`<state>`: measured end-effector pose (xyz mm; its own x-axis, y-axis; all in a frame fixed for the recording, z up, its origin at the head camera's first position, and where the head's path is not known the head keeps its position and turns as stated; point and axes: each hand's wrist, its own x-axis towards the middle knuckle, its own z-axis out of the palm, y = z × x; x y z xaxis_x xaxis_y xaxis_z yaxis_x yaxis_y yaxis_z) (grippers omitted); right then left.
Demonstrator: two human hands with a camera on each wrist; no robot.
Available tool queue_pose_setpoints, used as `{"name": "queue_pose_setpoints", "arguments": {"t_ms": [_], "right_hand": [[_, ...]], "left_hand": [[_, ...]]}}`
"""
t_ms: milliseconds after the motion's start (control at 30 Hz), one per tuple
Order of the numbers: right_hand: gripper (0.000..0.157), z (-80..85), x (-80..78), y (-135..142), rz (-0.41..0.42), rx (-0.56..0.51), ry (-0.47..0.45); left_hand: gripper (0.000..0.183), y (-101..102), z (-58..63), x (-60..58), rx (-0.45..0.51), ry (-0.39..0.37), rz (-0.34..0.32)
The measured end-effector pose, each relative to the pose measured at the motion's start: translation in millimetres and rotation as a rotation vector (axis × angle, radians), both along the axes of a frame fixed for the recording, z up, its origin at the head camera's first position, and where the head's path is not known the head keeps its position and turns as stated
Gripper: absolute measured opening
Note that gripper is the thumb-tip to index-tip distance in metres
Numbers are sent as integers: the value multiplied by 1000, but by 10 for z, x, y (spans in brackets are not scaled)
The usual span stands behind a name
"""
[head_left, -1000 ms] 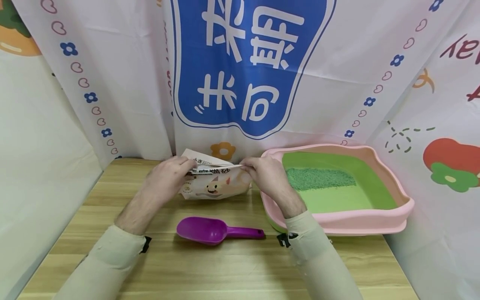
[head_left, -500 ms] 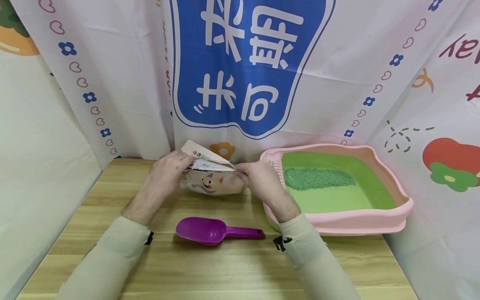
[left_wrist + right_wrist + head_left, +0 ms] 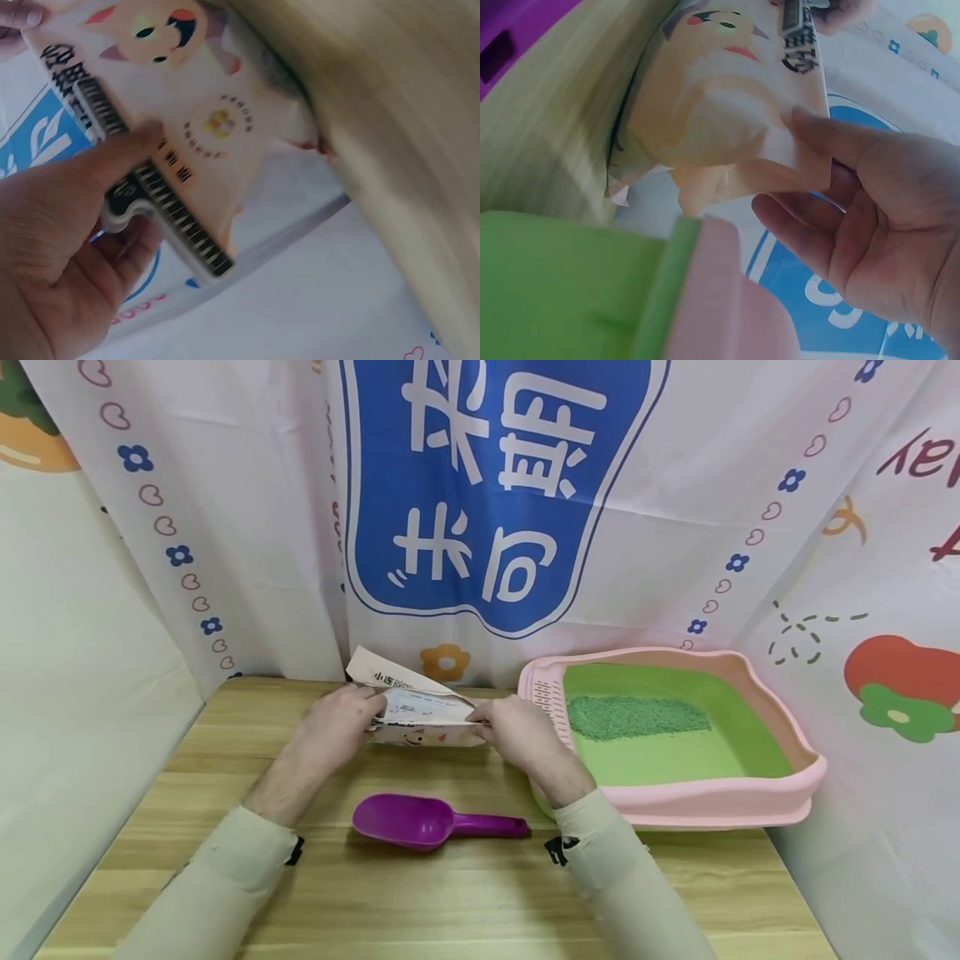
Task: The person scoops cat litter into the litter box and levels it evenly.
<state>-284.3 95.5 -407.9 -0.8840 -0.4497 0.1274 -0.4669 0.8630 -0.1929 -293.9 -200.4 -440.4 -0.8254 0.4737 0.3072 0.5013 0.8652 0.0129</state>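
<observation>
In the head view a cat litter bag with a cartoon cat stands at the back of the table. Its top gapes toward the camera, showing a pale, small-printed surface under a raised back flap. My left hand grips the bag's left top corner. The left wrist view has a black-and-white ribbed bag clip along the bag's front, under that hand's thumb; the fingers lie partly hidden behind. With thumb and fingers, my right hand pinches the other top corner. The right wrist view shows this corner creased.
A purple scoop lies in front of the bag, handle to the right. Close by on the right stands a pink-rimmed green litter box, with green litter spread on its floor. A printed white curtain hangs behind the table.
Both hands have moved slightly lower in the head view, pulling the bag's front top edge down toward the person. Its mouth gapes wider, and less of the cat picture shows. The scoop has not moved.
</observation>
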Motion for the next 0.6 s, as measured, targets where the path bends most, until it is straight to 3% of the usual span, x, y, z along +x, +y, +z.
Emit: {"name": "queue_pose_setpoints", "arguments": {"t_ms": [267,467,600], "right_hand": [[32,66,48,61,53,0,-111],[36,107,18,116,56,-57,-143],[34,195,-32,181,35,-96,-114]], "left_hand": [[30,-59,191,115,-21,-138,-3],[25,-118,263,109,35,-150,10],[26,-202,339,62,78,-133,40]]}}
